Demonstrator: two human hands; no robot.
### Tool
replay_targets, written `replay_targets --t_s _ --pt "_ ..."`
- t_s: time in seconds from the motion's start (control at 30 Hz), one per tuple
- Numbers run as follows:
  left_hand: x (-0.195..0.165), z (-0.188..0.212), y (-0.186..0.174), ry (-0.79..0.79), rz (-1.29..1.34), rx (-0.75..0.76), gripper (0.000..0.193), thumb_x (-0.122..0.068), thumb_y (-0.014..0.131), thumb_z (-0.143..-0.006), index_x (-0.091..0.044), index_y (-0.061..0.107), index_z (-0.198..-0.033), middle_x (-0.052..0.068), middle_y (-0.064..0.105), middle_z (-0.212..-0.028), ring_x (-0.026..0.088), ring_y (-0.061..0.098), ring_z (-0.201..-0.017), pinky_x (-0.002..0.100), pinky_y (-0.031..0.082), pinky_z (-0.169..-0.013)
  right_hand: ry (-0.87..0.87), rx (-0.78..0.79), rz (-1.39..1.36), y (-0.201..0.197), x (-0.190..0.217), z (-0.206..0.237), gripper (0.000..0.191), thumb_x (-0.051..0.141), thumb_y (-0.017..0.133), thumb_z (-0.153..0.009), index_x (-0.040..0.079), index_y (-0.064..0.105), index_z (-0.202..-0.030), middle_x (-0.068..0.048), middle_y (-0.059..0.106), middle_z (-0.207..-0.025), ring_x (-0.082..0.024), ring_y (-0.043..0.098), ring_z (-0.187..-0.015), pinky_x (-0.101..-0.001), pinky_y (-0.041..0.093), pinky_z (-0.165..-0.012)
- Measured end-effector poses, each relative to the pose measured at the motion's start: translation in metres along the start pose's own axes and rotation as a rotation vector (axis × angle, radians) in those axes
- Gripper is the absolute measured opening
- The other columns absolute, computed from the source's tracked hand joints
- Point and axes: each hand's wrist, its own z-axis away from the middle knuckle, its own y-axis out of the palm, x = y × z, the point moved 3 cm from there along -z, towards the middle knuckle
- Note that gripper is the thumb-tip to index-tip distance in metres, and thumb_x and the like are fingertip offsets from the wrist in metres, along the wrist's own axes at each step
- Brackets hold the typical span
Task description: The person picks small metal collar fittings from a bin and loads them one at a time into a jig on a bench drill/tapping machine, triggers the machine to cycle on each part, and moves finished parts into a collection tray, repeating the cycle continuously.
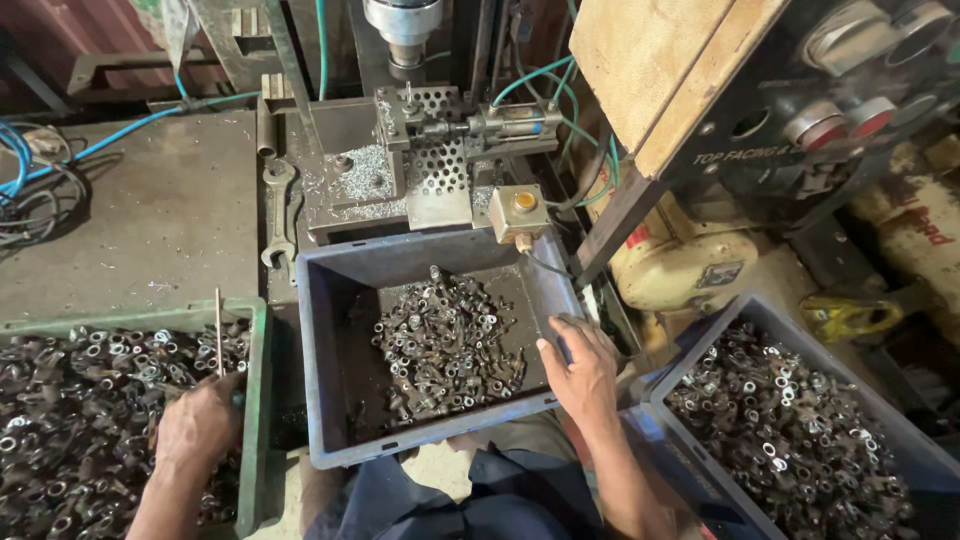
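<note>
My left hand (pixel 198 425) is closed around a thin metal rod (pixel 218 330) that stands upright over the green crate (pixel 255 400), which is full of small dark metal parts. My right hand (pixel 582 368) grips the right rim of a blue-grey crate (pixel 320 370) resting on my lap. That crate holds a loose heap of small metal fittings (pixel 445 345) with shiny ring ends. My fingers lie over its rim beside the heap.
A second blue crate (pixel 905 455) of similar parts sits at the right. Ahead stands a drilling machine with a spindle (pixel 403 30), a perforated fixture (pixel 440 165), metal shavings and a yellow push button box (pixel 520 210). A spanner (pixel 277 215) lies on the bench. Blue hoses (pixel 60 160) run left.
</note>
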Motion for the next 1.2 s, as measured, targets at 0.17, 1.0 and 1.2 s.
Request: replay_targets --t_s 0.17,1.0,1.2 --pt "0.004 0.006 -0.006 0.013 0.091 0.025 0.043 -0.03 0.066 -0.085 -0.026 0.072 -0.127 0.017 0.075 -0.117 0.038 0.073 -0.106 0.048 0.058 -0.094 0.02 0.012 -0.018 0.001 0.001 -0.001 0.03 0.019 0.075 -0.087 0.004 0.072 -0.113 -0.014 0.073 -0.114 -0.033 0.069 -0.107 -0.0427 0.052 -0.096" --pt "0.007 0.031 -0.013 -0.078 -0.181 0.24 0.032 -0.03 0.05 -0.102 -0.028 0.076 -0.12 0.004 0.081 -0.095 0.023 0.077 -0.087 0.039 0.066 -0.079 0.022 0.018 -0.047 0.0 -0.001 0.004 0.029 0.02 0.075 -0.089 0.004 0.072 -0.112 -0.013 0.075 -0.11 -0.033 0.07 -0.104 -0.0423 0.053 -0.093" --pt "0.026 0.016 -0.01 -0.053 -0.02 0.222 0.034 -0.031 0.064 -0.088 -0.033 0.077 -0.12 0.011 0.08 -0.112 0.03 0.078 -0.103 0.044 0.061 -0.096 0.029 0.026 -0.053 0.0 -0.001 0.004 0.029 0.02 0.074 -0.089 0.004 0.072 -0.112 -0.014 0.075 -0.109 -0.033 0.07 -0.103 -0.0419 0.053 -0.092"
